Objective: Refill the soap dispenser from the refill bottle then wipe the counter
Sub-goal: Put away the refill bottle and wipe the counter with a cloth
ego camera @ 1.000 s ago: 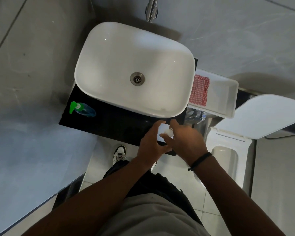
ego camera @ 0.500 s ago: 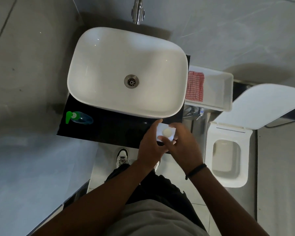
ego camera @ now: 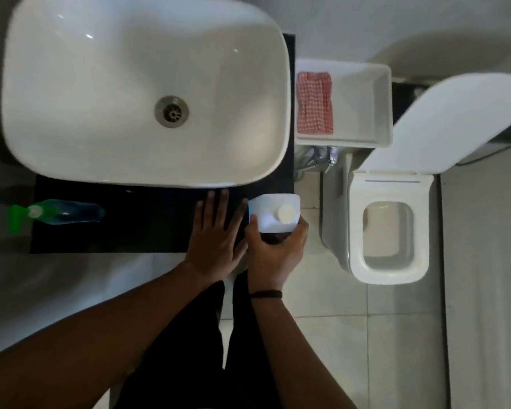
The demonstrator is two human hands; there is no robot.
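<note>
Gripping a white plastic refill bottle (ego camera: 273,215) with a cream cap, the right hand (ego camera: 273,255) wraps thumb and fingers around its near side at the right end of the black counter (ego camera: 115,228). The left hand (ego camera: 216,240) lies flat just beside it, fingers spread and holding nothing. Far left, a blue soap dispenser (ego camera: 68,213) with a green pump sits blurred. No label text is readable. A red checked cloth (ego camera: 314,103) rests in a white tray (ego camera: 363,137) beside the white basin (ego camera: 130,84).

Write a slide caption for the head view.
Right hand grips the capped refill bottle; left hand rests flat on the counter.
</note>
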